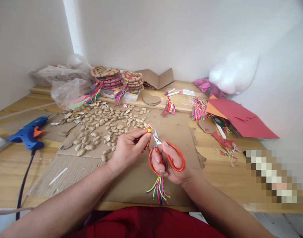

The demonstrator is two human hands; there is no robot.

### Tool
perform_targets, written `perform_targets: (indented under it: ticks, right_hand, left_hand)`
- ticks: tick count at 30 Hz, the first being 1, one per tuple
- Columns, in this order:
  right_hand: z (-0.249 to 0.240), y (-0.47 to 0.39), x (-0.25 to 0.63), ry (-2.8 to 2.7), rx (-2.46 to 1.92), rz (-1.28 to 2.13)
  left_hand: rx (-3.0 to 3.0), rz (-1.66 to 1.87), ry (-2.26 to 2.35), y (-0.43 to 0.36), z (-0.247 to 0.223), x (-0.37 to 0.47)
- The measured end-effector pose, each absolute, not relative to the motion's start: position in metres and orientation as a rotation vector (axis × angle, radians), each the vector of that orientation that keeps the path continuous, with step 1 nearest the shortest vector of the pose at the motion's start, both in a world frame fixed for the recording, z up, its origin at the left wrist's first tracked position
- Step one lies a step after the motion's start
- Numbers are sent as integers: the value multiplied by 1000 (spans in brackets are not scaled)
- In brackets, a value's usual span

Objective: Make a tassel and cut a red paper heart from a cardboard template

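Between the thumb and fingers of my left hand is a small tassel with a yellow and red band at its top. Red strands hang below those fingers. My right hand has its thumb and fingers through the orange handles of the scissors. The scissor blades are slightly apart and point up, close beside the tassel's banded top. Below my right hand, a bundle of multicoloured cords spreads over the cardboard; its upper end is hidden behind the hand.
Peanuts cover the cardboard's left part. A blue glue gun lies far left, its cable running to the front edge. Peanut-covered stacks stand behind. More tassels, red card and a white plastic bag are at the right.
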State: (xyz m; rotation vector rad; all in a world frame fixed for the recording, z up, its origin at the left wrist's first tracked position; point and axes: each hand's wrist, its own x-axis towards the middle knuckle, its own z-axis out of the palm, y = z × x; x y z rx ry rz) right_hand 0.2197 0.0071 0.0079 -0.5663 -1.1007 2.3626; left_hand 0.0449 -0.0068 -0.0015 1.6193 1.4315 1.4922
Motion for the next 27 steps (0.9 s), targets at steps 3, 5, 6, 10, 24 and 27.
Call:
perform_targets:
  ticks: [3, 5, 6, 10, 24, 27]
  right_hand:
    - [8, 8, 220, -1093, -580, 2372]
    - [9, 8, 220, -1085, -585, 2378]
    - [9, 8, 220, -1082, -583, 2381]
    - [9, 8, 220, -1073, -561, 2402]
    - [6, 10, 222, -1010, -467, 2484]
    - [7, 11, 223, -938, -422, 2559]
  left_hand:
    - [1628, 1480, 1436, -5, -1, 45]
    - [1608, 1471, 1428, -5, -1, 45]
    - [1591, 1469, 1422, -5, -1, 46]
    - [1532, 1460, 1395, -5, -1, 47]
    - [1524, 1524, 1339, -3, -9, 44]
    - [1585, 1558, 1356, -3, -13, 43]
